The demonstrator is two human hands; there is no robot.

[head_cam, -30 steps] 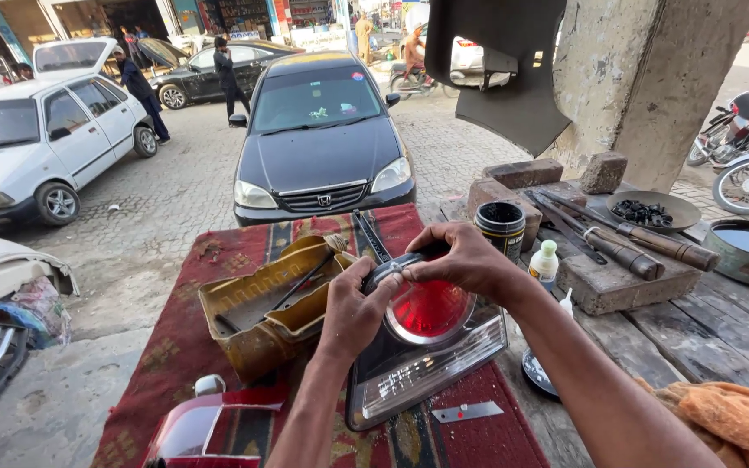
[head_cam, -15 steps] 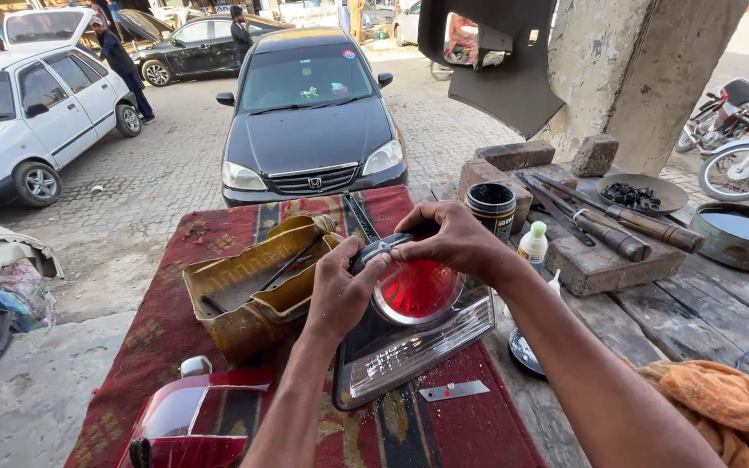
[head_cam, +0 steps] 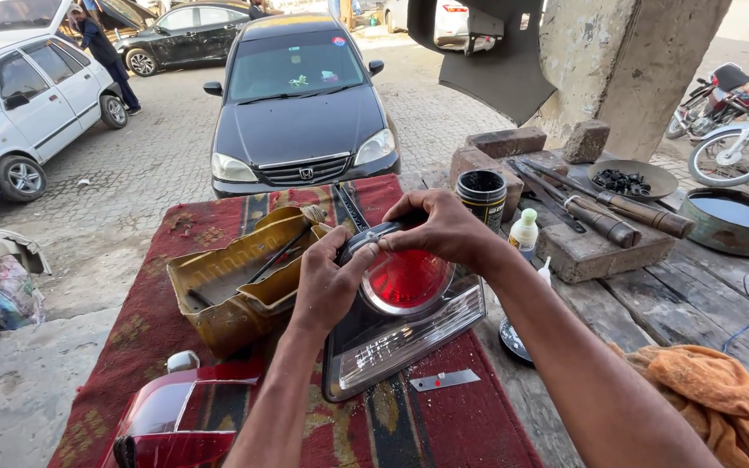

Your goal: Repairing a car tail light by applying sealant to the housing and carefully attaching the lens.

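Both hands, left hand (head_cam: 327,282) and right hand (head_cam: 444,227), gripped the tail-light unit (head_cam: 400,325) at its round red lens (head_cam: 405,279), steadying it on the desk (head_cam: 652,295).

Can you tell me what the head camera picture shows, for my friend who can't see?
Two hands, left hand and right hand, hold a car tail light with a round red lens over a red patterned rug. A yellow box sits beside it.

Car tail light (head_cam: 405,325), round red lens, lies tilted on red rug (head_cam: 444,425).
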